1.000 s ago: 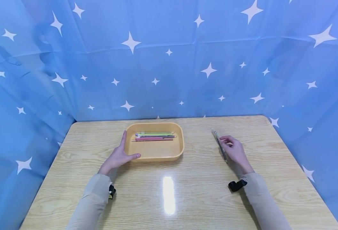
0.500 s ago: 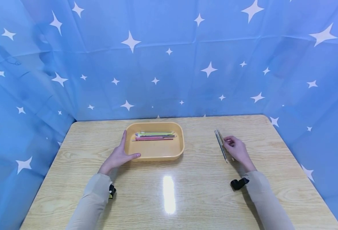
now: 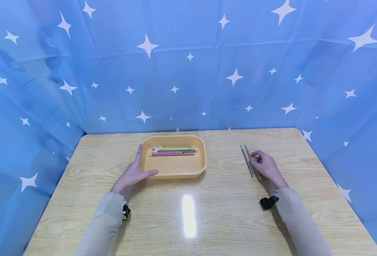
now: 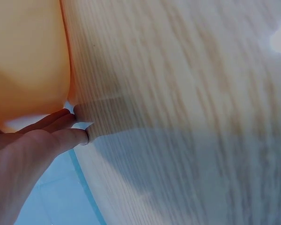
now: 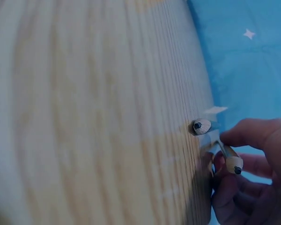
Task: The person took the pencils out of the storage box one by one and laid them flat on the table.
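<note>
My left hand [image 3: 132, 174] rests at the left end of a yellow-orange plastic tray [image 3: 172, 166]. Its thumb lies along the front rim and its fingers stretch up the left side, straight in the left wrist view. Inside the tray several pencils [image 3: 172, 150], green, dark and pink, lie side by side. To the right, my right hand [image 3: 265, 166] pinches a gold-coloured pencil [image 3: 247, 149] between thumb and fingers, low over the table. Just left of it a dark pencil [image 3: 247, 163] lies on the wood. Both sharpened points, on the dark pencil [image 5: 202, 126] and gold pencil [image 5: 233, 163], face the right wrist camera.
The light wood table [image 3: 220, 213] has a bright lamp reflection [image 3: 189, 216] near its front middle. A blue curtain [image 3: 188, 89] with white stars hangs behind the back edge and at both sides.
My right hand has shifted slightly right, from the dark pencil to the gold one. The dark pencil now lies apart from the hand. The left hand and tray hold their place.
</note>
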Demonstrator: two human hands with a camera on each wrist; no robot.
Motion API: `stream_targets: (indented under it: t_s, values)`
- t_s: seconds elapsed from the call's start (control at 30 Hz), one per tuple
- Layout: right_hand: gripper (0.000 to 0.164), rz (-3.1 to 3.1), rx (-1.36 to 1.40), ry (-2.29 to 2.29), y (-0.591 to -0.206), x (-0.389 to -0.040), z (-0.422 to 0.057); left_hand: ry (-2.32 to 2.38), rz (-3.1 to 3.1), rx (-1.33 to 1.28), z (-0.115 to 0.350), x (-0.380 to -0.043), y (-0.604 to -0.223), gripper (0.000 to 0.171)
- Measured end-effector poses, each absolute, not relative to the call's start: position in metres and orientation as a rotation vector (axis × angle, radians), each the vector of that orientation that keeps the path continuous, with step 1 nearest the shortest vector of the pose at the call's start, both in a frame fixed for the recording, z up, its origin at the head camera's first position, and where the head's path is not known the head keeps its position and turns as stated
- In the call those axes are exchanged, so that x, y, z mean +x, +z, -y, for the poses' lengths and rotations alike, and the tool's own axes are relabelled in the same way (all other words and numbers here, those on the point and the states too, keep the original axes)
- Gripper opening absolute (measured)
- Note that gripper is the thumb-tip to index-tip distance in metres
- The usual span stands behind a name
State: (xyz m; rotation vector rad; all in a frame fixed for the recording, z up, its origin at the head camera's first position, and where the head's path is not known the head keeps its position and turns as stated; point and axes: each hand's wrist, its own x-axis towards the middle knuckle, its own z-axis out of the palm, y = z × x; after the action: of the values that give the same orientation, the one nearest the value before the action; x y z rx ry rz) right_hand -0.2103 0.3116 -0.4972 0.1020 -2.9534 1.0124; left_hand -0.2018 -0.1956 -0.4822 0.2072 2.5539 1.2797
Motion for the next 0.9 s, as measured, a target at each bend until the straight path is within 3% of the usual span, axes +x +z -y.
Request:
stream_targets:
  t_s: [0.9]
  values:
    - [0.032, 2.879, 0.275, 1.167, -0.485, -0.212, -0.289, 1.276, -2.566, 0.216, 0.194, -0.203, -0.484, 0.126]
